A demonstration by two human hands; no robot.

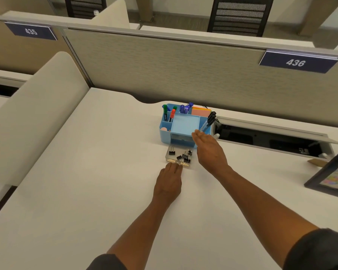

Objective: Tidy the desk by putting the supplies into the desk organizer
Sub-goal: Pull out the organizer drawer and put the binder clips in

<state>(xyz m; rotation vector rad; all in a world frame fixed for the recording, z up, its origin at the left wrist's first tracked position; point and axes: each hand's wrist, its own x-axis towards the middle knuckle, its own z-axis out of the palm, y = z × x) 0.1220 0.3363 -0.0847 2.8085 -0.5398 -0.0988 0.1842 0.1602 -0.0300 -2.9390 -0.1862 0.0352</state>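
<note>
- One view only, from the head camera, and it shows you most of the way through: the blue desk organizer (184, 124) near the desk's far edge already holds green and red markers (169, 114) in its left rear slots, blue-capped pens (185, 108) at the back, pink and orange sticky notes (200, 110) at the back right, and black-capped pens (208, 121) leaning in the right slot.
- A pale round item sits in the front-left compartment; you cannot tell what it is.
- The clear drawer (179, 155) stands pulled out in front of the organizer's open front slot, with black binder clips (183, 155) lying inside it.
- Your left hand (169, 182) rests on the desk with fingertips touching the drawer's near edge, fingers mostly straight; whether they pinch the rim is hidden.
- Your right hand (209, 148) is flat and relaxed, holding nothing, with its fingertips at the organizer's front right corner, just beside the drawer.
- What looks left: slide the drawer into its slot. No loose supplies show on the desk (86, 182).
- A framed picture (329, 173) leans at the right edge, well apart.
</note>
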